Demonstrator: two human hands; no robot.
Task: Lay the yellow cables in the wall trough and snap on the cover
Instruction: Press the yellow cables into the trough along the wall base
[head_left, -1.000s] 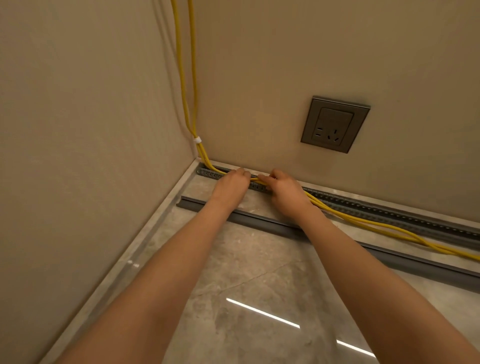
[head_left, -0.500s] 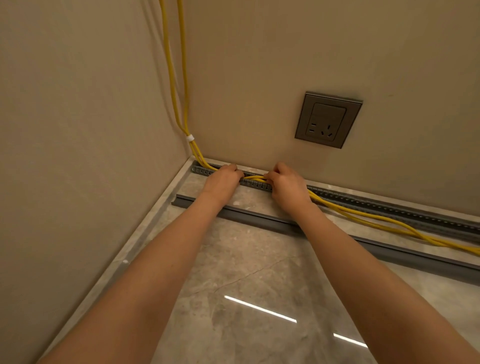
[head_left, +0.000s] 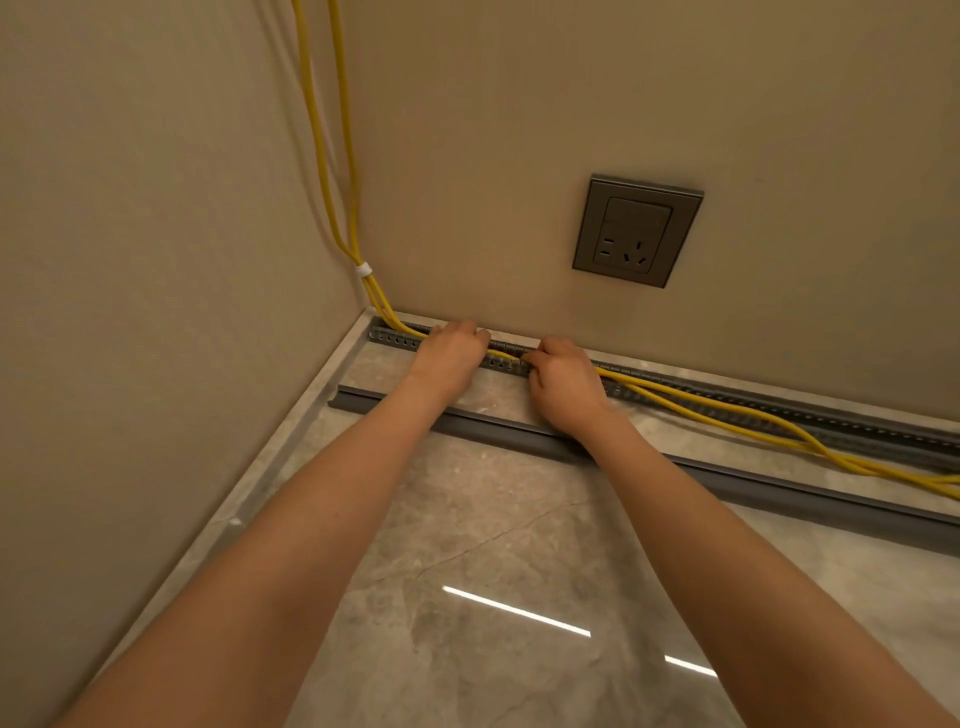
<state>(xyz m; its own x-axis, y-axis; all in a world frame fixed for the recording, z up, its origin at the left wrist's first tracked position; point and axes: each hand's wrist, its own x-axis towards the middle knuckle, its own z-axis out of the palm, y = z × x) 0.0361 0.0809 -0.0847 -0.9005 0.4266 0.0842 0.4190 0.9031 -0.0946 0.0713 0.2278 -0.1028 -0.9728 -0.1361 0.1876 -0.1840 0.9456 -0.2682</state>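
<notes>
Two yellow cables (head_left: 332, 171) hang down the wall corner, bound by a white tie (head_left: 363, 269), and run along the floor to the right. A grey slotted trough (head_left: 779, 410) lies against the foot of the back wall. My left hand (head_left: 451, 353) presses on the cables at the trough's left end. My right hand (head_left: 563, 382) pinches the cables a little to the right. Between my hands the cables sit in the trough; farther right they lie outside it on its front side. The dark grey cover (head_left: 493, 428) lies loose on the floor, parallel to the trough.
A grey wall socket (head_left: 636, 231) sits on the back wall above my right hand. The left wall meets the back wall at the corner. The floor is polished grey stone tile (head_left: 467, 597) with a pale border strip (head_left: 270, 467) along the left wall.
My hands have spread a little apart along the trough. A short stretch of cable between them has gone lower into the trough.
</notes>
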